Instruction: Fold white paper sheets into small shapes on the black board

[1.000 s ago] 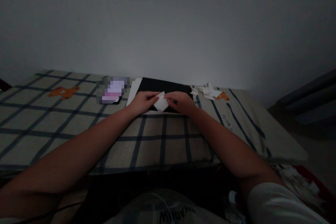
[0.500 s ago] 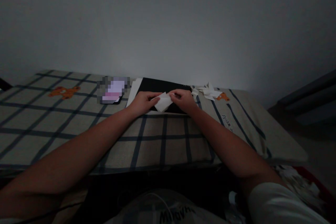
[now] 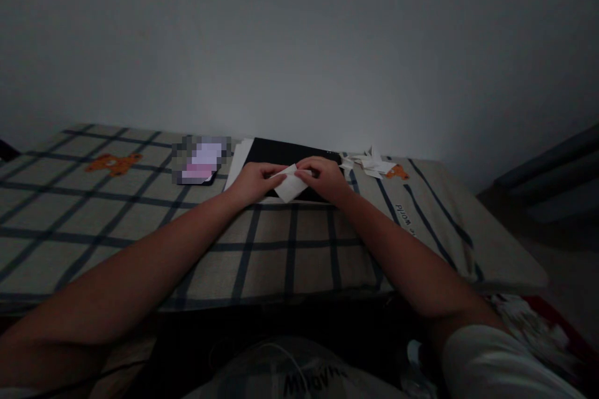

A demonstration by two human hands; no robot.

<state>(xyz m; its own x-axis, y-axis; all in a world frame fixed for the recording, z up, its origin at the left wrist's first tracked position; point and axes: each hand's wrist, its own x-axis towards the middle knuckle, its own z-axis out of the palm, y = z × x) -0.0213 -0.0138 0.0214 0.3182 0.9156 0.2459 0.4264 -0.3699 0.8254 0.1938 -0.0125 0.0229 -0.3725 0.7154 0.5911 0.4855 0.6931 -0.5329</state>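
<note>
A small folded piece of white paper [image 3: 290,188] is held between both hands over a flat black folder or book [image 3: 281,153]. My left hand [image 3: 256,183] pinches its left side between thumb and fingers. On the other side, my right hand [image 3: 325,178] grips the upper right edge, thumb on top and fingers bent behind. Beneath the black cover, white sheets [image 3: 237,166] stick out at the left. Just beyond my right hand lie several folded white paper pieces [image 3: 372,163].
A checked cloth [image 3: 276,255] with orange bear prints covers the table, which stands against a grey wall [image 3: 299,43]. A phone [image 3: 200,165] with a lit, blurred screen lies at the left. Below the table at the right are a clear bottle [image 3: 415,365] and a red container with crumpled white stuff [image 3: 538,330].
My right hand has shifted slightly left along the paper, its thumb now nearer the paper's middle. The paper lies a little flatter. My left hand has hardly moved.
</note>
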